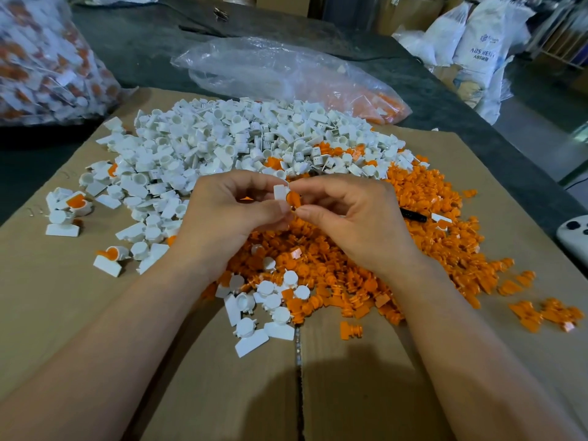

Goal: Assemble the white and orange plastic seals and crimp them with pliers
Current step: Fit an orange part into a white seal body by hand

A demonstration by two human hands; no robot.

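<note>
Mating seal halves.
Your left hand (229, 211) pinches the flat-tabbed white plastic seal body (281, 193) steady; your right hand (353, 214) pinches the round orange plastic insert (293, 198) into it.

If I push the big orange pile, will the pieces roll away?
Probably they'd tumble and slide, not roll far: the pieces in the orange pile look ribbed with flat tabs. They seem light, being small loose plastic, so a push would likely scatter them. The flat cardboard shows no rim, so some might skid off.
</note>
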